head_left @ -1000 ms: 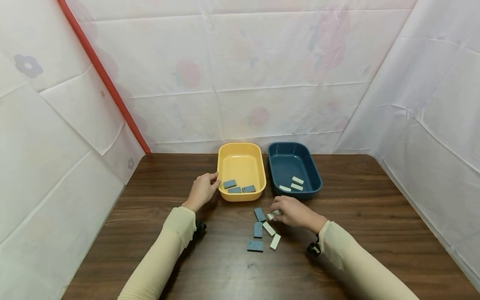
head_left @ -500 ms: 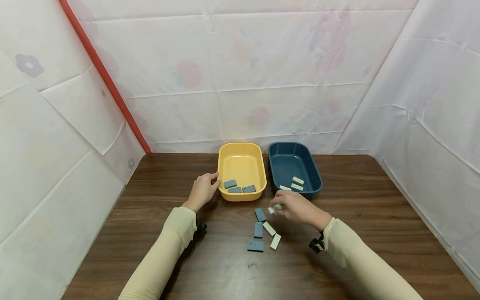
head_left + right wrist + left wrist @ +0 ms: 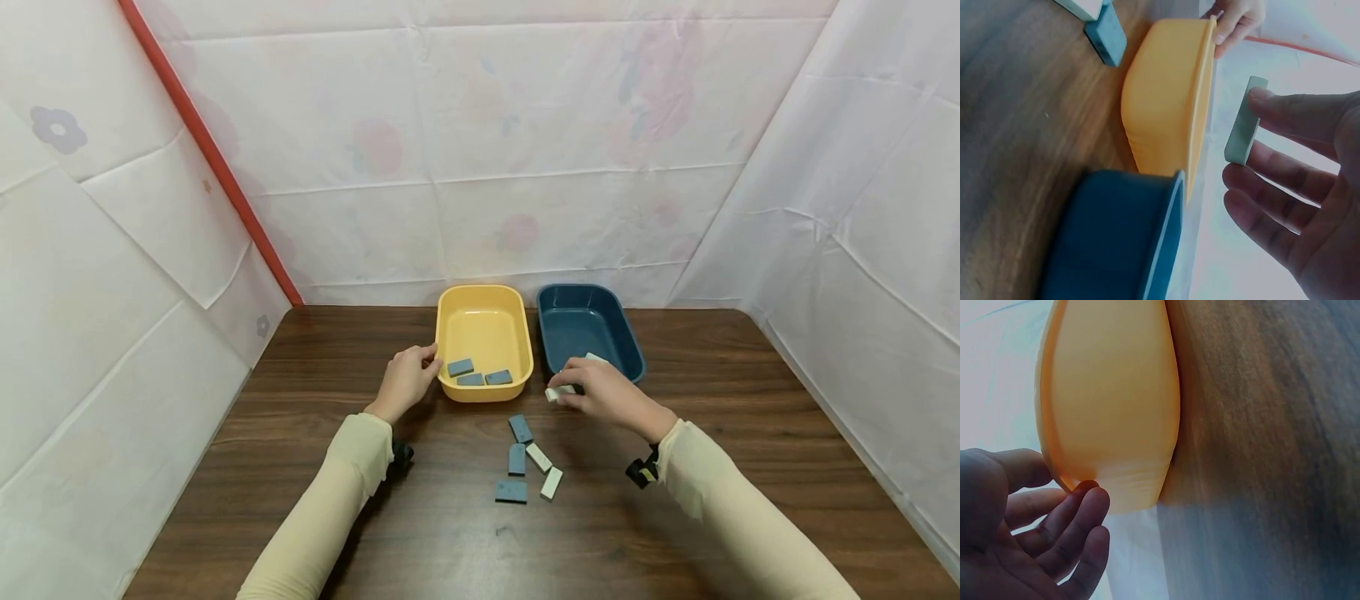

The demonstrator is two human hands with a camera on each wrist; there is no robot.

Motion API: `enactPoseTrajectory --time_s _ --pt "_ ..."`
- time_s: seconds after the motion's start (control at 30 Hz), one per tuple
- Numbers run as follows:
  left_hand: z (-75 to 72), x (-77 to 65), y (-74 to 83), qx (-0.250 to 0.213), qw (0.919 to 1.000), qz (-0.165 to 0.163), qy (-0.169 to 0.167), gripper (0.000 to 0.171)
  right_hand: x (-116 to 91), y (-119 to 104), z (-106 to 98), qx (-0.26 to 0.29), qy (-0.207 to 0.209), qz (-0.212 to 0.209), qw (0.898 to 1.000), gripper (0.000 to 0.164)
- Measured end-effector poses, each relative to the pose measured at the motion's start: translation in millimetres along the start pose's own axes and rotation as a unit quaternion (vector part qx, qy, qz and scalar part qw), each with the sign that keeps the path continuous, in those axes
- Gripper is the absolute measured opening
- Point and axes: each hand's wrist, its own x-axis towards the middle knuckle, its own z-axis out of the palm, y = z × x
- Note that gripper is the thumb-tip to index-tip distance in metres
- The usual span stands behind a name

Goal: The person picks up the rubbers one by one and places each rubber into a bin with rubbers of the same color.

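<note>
My left hand (image 3: pixel 402 383) pinches the left rim of the yellow tray (image 3: pixel 483 333); in the left wrist view its thumb and fingertips meet at the tray's rim (image 3: pixel 1047 456). Several grey-blue rectangular blocks (image 3: pixel 461 367) lie in the tray's near end. My right hand (image 3: pixel 611 398) pinches a pale green block (image 3: pixel 1246 122) between thumb and fingers, raised by the near edge of the dark blue tray (image 3: pixel 581 321). That hand hides most of the blocks in the blue tray; part of one pale block (image 3: pixel 596 357) shows.
In front of the trays, several grey-blue blocks (image 3: pixel 511 492) and two pale green blocks (image 3: pixel 551 483) lie loose on the brown wooden table (image 3: pixel 315 350). White printed cloth (image 3: pixel 480 150) hangs behind and at both sides. A red strip (image 3: pixel 210 154) runs down the left corner.
My right hand has lifted the pale green block from among the loose blocks and carried it up and forward to the blue tray's near edge. My left hand stays at the yellow tray.
</note>
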Motion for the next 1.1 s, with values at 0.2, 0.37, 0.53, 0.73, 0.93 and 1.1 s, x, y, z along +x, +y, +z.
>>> enactPoseTrajectory --time_s 0.2,0.37,0.53,0.73,0.93,1.1 --pt "0.9 0.4 -0.4 -0.001 1.0000 0.000 0.000 0.043 5 3 -7 -0.007 0.020 0.024 0.999 0.019" --pt "2.3 1.3 -0.7 0.000 1.0000 0.004 0.004 0.043 12 11 -14 -0.013 0.034 0.018 0.999 0.018" --pt "3.9 1.7 -0.7 -0.002 1.0000 0.003 0.006 0.042 21 17 -23 -0.004 0.034 0.035 0.999 0.018" --pt "3.2 2.0 0.1 -0.010 0.9999 0.007 0.012 0.042 31 30 -25 0.001 0.013 0.084 0.996 0.019" --pt "3.1 1.6 -0.5 -0.010 0.9999 0.003 0.007 0.042 39 43 -20 0.003 -0.005 0.107 0.994 0.020" --pt "1.6 1.8 0.2 -0.005 0.9999 0.006 0.009 0.042 45 54 -13 0.008 -0.006 0.117 0.993 0.019"
